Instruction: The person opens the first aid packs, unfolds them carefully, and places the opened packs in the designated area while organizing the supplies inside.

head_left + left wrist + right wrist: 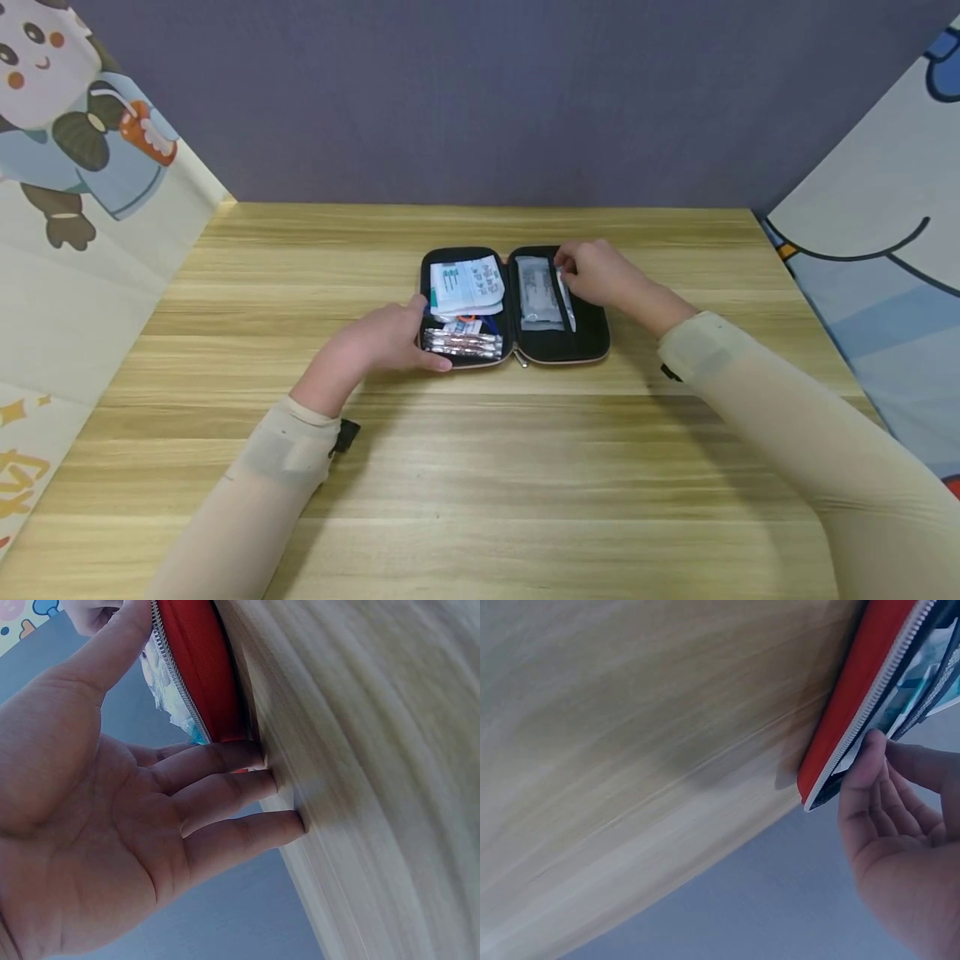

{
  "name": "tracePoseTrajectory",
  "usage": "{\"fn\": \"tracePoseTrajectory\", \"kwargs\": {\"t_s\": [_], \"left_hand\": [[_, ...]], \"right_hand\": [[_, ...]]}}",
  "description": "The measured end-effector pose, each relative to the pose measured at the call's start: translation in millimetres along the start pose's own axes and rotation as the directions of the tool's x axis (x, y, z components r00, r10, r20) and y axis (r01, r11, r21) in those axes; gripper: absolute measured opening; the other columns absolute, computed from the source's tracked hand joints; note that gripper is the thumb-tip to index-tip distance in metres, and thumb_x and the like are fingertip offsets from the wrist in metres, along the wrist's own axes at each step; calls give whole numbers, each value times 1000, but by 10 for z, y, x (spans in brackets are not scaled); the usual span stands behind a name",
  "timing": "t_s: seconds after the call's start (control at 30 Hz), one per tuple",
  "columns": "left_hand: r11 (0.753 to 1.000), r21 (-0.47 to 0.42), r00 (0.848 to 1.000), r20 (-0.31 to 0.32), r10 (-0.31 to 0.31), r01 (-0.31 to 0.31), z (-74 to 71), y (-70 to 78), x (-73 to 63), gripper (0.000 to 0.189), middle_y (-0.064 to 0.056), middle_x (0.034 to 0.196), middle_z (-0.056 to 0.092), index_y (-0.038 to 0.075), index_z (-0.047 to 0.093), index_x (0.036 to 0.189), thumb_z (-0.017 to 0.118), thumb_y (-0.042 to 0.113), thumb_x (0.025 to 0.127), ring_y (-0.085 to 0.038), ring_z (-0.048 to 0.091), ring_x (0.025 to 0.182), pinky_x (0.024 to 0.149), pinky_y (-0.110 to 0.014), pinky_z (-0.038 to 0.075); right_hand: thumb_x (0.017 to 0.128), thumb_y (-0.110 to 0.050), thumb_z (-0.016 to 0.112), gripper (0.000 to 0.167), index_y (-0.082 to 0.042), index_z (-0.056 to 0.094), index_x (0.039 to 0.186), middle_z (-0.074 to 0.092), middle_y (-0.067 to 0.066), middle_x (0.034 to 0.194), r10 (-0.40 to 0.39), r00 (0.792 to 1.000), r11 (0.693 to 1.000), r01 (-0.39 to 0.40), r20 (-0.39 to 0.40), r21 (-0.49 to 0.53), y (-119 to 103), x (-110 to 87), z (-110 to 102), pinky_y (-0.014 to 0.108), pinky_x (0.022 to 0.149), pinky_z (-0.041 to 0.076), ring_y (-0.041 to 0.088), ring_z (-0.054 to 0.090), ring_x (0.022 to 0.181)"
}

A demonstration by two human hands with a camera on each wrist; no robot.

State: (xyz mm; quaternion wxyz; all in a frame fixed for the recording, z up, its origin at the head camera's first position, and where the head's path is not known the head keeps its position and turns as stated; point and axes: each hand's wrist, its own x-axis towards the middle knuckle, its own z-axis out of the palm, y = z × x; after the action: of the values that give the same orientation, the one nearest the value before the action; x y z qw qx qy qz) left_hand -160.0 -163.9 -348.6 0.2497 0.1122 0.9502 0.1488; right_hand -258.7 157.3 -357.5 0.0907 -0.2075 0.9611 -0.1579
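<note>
I have the right hand (597,272) pinching a packet (570,307), likely adjusting it; the left hand (386,337), fingers straight, touches the case (589,335); next calls for gentle guiding.

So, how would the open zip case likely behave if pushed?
The zip case would probably slide rather than tip, since it lies opened out flat on the table. Its walls look fairly stiff, standing up around the contents. The white packet might shift, as nothing visibly straps it down.
</note>
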Motion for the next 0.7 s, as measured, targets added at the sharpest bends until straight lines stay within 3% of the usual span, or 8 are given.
{"fn": "tracePoseTrajectory", "kwargs": {"t_s": [0.2, 0.4, 0.57, 0.7], "left_hand": [[1000, 5, 1000, 0, 0, 0, 2, 1, 10, 126, -37, 158, 46, -6, 9, 168, 80, 61, 89, -48, 53, 145, 122, -58, 43], [1000, 6, 1000, 4, -2, 2, -5, 4, 2, 125, -37, 158, 46, -6, 8, 168, 80, 61, 89, -48, 51, 146, 123, -59, 42], [1000, 4, 1000, 6, 0, 0, -12, 10, -8, 124, -37, 158, 46, -7, 10, 167, 80, 60, 90, -48, 52, 145, 122, -59, 42], [1000, 2, 1000, 6, 5, -5, -13, 13, -5, 124, -37, 158, 46, -7, 10, 167, 79, 60, 90, -47, 53, 144, 121, -59, 44]], "right_hand": [[102, -6, 59, 27, 4, 69, 125, 75, 25, 115, -20, 999, 1000, 21, -27, 11, -50, 35, -117, 50, 90, 59, 36, 72, 102], [105, -15, 64, 27, 0, 69, 128, 75, 20, 121, -36, 999, 999, 36, -29, 1, -260, 80, -264, 48, 91, 59, 33, 71, 107], [103, -18, 71, 29, -1, 70, 126, 74, 18, 122, -165, 986, 986, 165, -25, -9, -541, 69, -217, 48, 94, 58, 33, 70, 111], [102, -22, 73, 38, -5, 68, 136, 65, 15, 143, -244, 969, 969, 245, 47, -35, -756, 28, -82, 49, 110, 54, 33, 62, 132]]}}
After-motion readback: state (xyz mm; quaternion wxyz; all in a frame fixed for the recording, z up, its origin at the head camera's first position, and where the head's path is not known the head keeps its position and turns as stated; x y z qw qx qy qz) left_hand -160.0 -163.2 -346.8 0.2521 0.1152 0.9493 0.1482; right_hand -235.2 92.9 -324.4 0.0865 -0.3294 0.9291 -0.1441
